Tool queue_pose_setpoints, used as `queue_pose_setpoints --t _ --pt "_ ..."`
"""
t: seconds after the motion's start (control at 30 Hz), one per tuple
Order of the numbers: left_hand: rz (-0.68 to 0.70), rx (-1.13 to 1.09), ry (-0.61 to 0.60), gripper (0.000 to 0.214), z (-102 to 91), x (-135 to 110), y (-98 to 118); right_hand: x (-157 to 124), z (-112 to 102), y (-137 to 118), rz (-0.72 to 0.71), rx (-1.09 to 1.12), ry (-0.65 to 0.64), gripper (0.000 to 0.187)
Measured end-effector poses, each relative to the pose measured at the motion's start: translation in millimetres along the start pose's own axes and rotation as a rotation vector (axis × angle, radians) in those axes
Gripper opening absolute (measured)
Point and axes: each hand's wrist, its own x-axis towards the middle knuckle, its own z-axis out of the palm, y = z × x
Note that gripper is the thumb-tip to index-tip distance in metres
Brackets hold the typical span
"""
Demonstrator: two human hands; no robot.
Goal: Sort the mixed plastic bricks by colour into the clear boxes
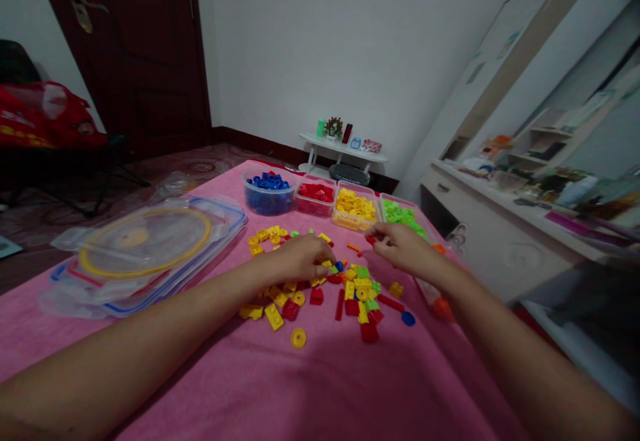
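First, big fuzzy pink cloth (325,388) across the whole bottom of the frame. Next, stack of clear plastic lids (145,248) at middle left. Then four clear plastic tubs (267,202) in a row at upper middle, full of blue, red, yellow and green bits. At centre, left hand (300,258), fingers curled down onto the pile of small bright plastic bricks (357,298); cannot tell if clamped on one. Just right, not touching it, right hand (403,246), fingertips pinched on a tiny red plastic piece (371,240). Light, hard, smooth bricks; easy to nip by the sides. No words or labels to read.
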Motion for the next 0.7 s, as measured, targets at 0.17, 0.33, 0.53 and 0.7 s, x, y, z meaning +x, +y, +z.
queue_pose_setpoints --t 0.17,0.33,0.53,0.7 --pt "0.358 0.318 0.016 0.027 13.2 -7.8 35.5 -51.0 5.9 15.7 0.156 -0.176 -0.116 0.020" --pt "0.627 0.495 -0.249 0.042 47.1 -25.9 72.4 -101.1 39.0 33.4 0.273 -0.199 -0.212 0.047" --pt "0.521 0.697 -0.188 0.039 71.8 -25.5 55.6 -102.0 56.1 27.3 0.307 -0.122 -0.274 0.036" --pt "0.376 0.729 -0.031 0.040 47.4 -7.2 37.5 -67.2 60.1 12.8 0.249 -0.033 -0.151 0.026"
